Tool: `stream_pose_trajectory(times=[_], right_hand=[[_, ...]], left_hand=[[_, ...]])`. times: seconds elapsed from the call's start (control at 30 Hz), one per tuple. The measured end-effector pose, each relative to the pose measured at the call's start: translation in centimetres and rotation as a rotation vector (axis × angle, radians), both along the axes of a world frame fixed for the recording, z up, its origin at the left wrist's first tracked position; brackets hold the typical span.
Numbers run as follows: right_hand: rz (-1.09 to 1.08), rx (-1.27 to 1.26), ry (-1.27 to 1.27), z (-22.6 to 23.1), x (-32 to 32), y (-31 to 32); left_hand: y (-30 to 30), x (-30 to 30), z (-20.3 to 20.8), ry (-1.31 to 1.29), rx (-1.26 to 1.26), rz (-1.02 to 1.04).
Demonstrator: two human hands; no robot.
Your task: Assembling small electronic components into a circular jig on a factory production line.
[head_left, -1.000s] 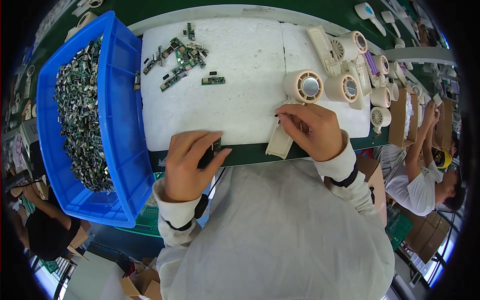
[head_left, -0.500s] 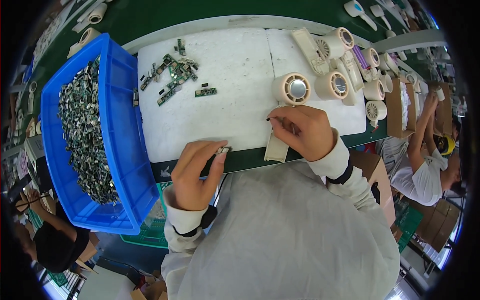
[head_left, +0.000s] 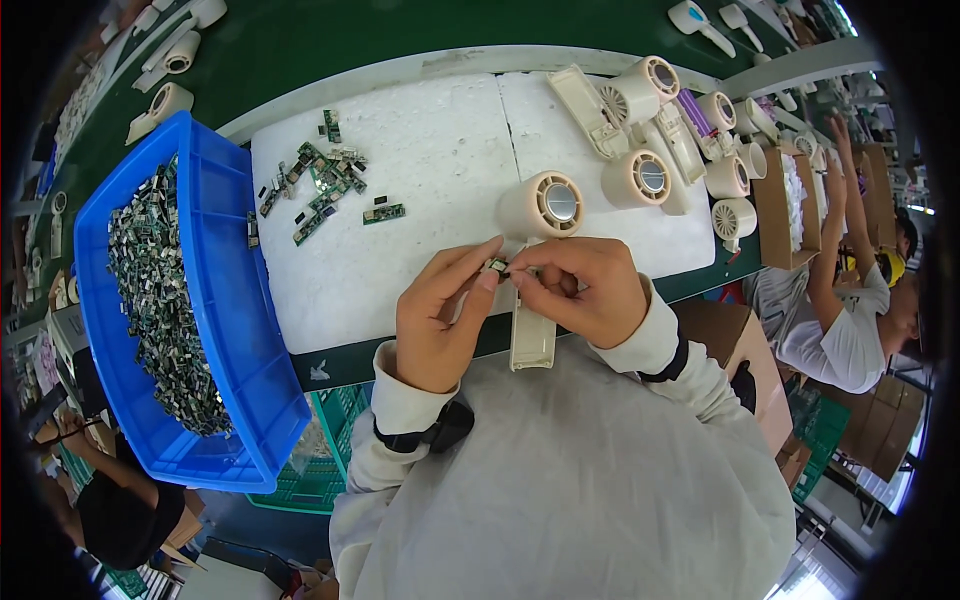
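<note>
Between the thumb and fingertips of my left hand point(head_left: 440, 322) is a small circuit board point(head_left: 497, 265), above the front part of the white foam sheet point(head_left: 420, 115). My right hand point(head_left: 592, 290) meets it there, thumb and forefinger pinched at the board's right end. What those fingertips hold is too small to make out. Under my right hand lies a cream handheld fan point(head_left: 540, 205), its round head pointing away from me. The fan's hollow handle point(head_left: 533, 340) reaches toward me past the foam's near edge, partly hidden by my fingers.
A blue bin point(head_left: 225, 300) heaped with circuit boards stands at the left. Several loose boards point(head_left: 325, 180) lie on the foam's left side. More fan bodies point(head_left: 637, 178) crowd the right, beside a cardboard box point(head_left: 785, 215). Another person point(head_left: 835, 320) works at far right.
My left hand has brought the circuit board up and rightward to my right hand. The fingertips of both hands now meet at it. The whole view has shifted slightly.
</note>
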State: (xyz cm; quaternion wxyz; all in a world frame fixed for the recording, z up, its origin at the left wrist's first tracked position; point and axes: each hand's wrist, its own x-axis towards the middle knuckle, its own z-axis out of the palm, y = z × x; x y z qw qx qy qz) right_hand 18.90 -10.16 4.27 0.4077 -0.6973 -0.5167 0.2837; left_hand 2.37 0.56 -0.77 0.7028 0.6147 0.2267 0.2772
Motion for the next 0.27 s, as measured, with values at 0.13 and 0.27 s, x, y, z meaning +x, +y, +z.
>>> stream_pose_trajectory(times=[0.13, 0.27], right_hand=[[0.001, 0.016, -0.022, 0.1, 0.1, 0.0], [-0.038, -0.043, -0.029, 0.8, 0.1, -0.2]], left_hand=[[-0.3, 0.0, -0.1, 0.035, 0.029, 0.005], [-0.8, -0.8, -1.2, 0.021, -0.093, 0.069]])
